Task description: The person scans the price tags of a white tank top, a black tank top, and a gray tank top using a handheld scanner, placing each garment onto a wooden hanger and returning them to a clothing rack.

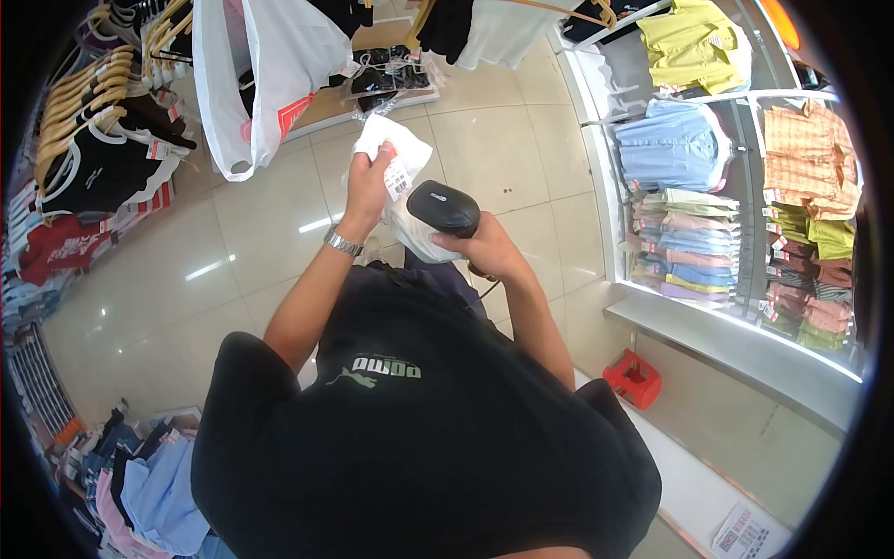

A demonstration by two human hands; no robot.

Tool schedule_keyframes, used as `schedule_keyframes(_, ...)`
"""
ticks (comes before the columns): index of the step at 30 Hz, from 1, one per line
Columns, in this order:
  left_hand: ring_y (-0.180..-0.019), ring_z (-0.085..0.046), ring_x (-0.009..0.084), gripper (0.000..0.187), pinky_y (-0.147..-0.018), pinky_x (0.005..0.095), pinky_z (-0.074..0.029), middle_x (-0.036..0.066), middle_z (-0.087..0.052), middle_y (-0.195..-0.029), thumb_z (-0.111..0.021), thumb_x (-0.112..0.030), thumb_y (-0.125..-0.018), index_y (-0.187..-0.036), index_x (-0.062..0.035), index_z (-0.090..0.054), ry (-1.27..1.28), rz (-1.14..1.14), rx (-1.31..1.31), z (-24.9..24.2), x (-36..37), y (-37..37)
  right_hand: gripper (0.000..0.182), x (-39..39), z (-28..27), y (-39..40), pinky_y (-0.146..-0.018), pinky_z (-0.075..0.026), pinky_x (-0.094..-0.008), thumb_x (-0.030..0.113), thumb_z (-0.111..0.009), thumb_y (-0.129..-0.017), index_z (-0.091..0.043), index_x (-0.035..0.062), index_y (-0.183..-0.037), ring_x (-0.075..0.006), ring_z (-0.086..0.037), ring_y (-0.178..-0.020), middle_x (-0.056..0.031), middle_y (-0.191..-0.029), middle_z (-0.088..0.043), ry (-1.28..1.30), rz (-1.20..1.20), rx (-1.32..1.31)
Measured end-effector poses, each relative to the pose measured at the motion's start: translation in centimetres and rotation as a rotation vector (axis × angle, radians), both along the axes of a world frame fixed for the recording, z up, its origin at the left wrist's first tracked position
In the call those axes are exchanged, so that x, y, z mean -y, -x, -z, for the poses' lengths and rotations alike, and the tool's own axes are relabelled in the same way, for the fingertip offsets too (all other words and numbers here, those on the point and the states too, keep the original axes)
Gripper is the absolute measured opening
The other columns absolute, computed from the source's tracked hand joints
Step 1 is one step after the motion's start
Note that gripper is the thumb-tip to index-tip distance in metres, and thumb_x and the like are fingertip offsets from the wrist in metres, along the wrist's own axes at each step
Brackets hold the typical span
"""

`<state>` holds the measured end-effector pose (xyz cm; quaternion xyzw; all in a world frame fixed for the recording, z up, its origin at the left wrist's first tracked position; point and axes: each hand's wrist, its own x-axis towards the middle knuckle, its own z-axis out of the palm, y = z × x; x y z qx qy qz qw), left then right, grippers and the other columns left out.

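The tiled floor (480,149) spreads beneath everything, and the lit wall shelving (605,219) on the right holds folded garments (687,247) stacked in its lower bays, with a light-blue shirt (663,144) displayed above them. At upper left hangs a white plastic carrier bag (312,47), its mouth partly parted over something dark and pinkish that cannot be made out; just beside it, black items in clear packaging (386,79) lie on a low display platform (321,118). Well apart, by the shelving base, is a small red plastic stool (635,374). In front of the torso, the left hand (367,182) is closed, thumb on top, pinching a white piece of fabric or soft wrapping (410,146); the right hand (489,247) is curled round a black handheld barcode scanner (441,207), its grip mostly hidden. The scanner's head is next to the printed barcode label (398,179) on the white piece, so the step in hand looks like lining up a scan, which calls for a flat, steady label facing the scanner's window
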<state>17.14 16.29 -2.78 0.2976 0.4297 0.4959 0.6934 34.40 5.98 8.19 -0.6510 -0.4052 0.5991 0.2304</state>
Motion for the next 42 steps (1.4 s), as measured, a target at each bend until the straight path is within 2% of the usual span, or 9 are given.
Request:
schedule_keyframes(7, -0.075, -0.064, 0.0103, 0.022, -0.064, 0.0259, -0.052, 0.005, -0.066, -0.093, -0.058, -0.021, -0.100, -0.104, 0.0010, -0.060, -0.031, 0.006, -0.077, -0.4, 0.3, 0.0, 0.030, 0.3, 0.7, -0.6, -0.038, -0.028, -0.0288, 0.018, -0.078, -0.085, -0.065, -0.0014, -0.103, -0.0065, -0.038, -0.043, 0.0024, -0.063, -0.049, -0.011, 0.049, -0.031)
schedule_keyframes(12, -0.084, -0.066, 0.0186, 0.020, -0.077, 0.0322, -0.051, 0.009, -0.069, -0.095, -0.060, -0.010, -0.091, -0.103, 0.0044, -0.067, -0.399, 0.220, -0.372, -2.8, 2.2, 1.0, 0.035, 0.5, 0.4, -2.6, -0.082, -0.049, -0.0309, 0.020, -0.078, -0.084, -0.069, -0.0023, -0.110, -0.0143, -0.061, -0.088, -0.0087, -0.096, -0.071, 0.014, 0.133, 0.075)
schedule_keyframes(13, -0.090, -0.067, 0.0273, 0.028, -0.082, 0.0363, -0.051, 0.015, -0.071, -0.099, -0.059, -0.009, -0.089, -0.114, 0.0012, -0.067, -0.441, 0.370, -0.439, -3.0, 2.6, 1.3, 0.035, 0.6, 0.5, -2.9, -0.080, -0.049, -0.0304, 0.020, -0.078, -0.085, -0.069, -0.0021, -0.110, -0.0136, -0.061, -0.088, -0.0083, -0.095, -0.071, -0.011, 0.139, 0.141)
schedule_keyframes(15, -0.088, -0.066, 0.0333, 0.025, -0.080, 0.0395, -0.052, 0.017, -0.069, -0.097, -0.059, -0.008, -0.086, -0.108, -0.0001, -0.068, -0.701, 0.503, -0.515, -5.5, 4.0, 1.3, 0.030, 0.5, 0.9, -3.6, -0.041, -0.037, -0.0296, 0.022, -0.074, -0.090, -0.066, -0.0026, -0.104, -0.0095, -0.048, -0.049, -0.0012, -0.072, -0.056, -0.003, 0.179, 0.198)
schedule_keyframes(19, -0.081, -0.063, 0.0379, 0.024, -0.071, 0.0429, -0.052, 0.018, -0.065, -0.088, -0.060, -0.006, -0.077, -0.100, -0.0004, -0.066, -1.071, 0.854, -0.754, -6.7, 6.0, 0.8, 0.038, -0.2, 3.0, -3.8, -0.071, -0.058, -0.0325, 0.025, -0.074, -0.091, -0.065, -0.0034, -0.114, -0.0177, -0.067, -0.083, -0.0119, -0.102, -0.068, 0.015, 0.318, -0.227)
schedule_keyframes(25, -0.080, -0.064, 0.0374, 0.009, -0.071, 0.0463, -0.053, 0.016, -0.063, -0.082, -0.062, -0.008, -0.074, -0.079, -0.0004, -0.062, -1.096, 1.065, -0.741, -8.8, 7.8, -0.2, 0.044, -2.7, 11.3, -3.5, -0.073, -0.055, -0.0319, 0.027, -0.080, -0.086, -0.064, -0.0050, -0.111, -0.0177, -0.066, -0.084, -0.0106, -0.098, -0.067, 0.398, 0.237, -0.393)
schedule_keyframes(33, -0.087, -0.064, 0.0378, 0.027, -0.077, 0.0456, -0.052, 0.018, -0.065, -0.093, -0.063, -0.025, -0.086, -0.090, 0.0022, -0.063, -0.916, 1.179, -0.721, -7.1, 10.7, 0.0, 0.022, -3.6, 14.2, -2.3, -0.066, -0.051, -0.0327, 0.004, -0.076, -0.082, -0.062, 0.0003, -0.098, -0.0168, -0.065, -0.078, -0.0056, -0.090, -0.064, 0.166, 0.273, -0.390)
schedule_keyframes(38, -0.098, -0.065, 0.0344, 0.053, -0.088, 0.0414, -0.051, 0.016, -0.067, -0.103, -0.053, -0.048, -0.100, -0.117, 0.0012, -0.063, -0.699, 0.989, -0.561, -1.5, 9.9, 2.7, 0.042, -4.1, 7.8, -4.6, -0.083, -0.054, -0.0345, -0.002, -0.073, -0.082, -0.058, -0.0014, -0.121, -0.0194, -0.066, -0.096, -0.0092, -0.107, -0.066, -0.020, 0.316, -0.555)
schedule_keyframes(42, -0.110, -0.060, 0.0276, 0.040, -0.097, 0.0387, -0.046, 0.015, -0.064, -0.118, -0.052, -0.035, -0.104, -0.122, -0.0013, -0.063, -0.114, 0.754, -0.638, 2.0, 7.0, 6.4, 0.065, -2.9, 5.1, -8.0, -0.094, -0.052, -0.0384, -0.009, -0.073, -0.070, -0.055, 0.0010, -0.132, -0.0238, -0.063, -0.111, -0.0103, -0.120, -0.065, -0.092, 0.222, -0.645)
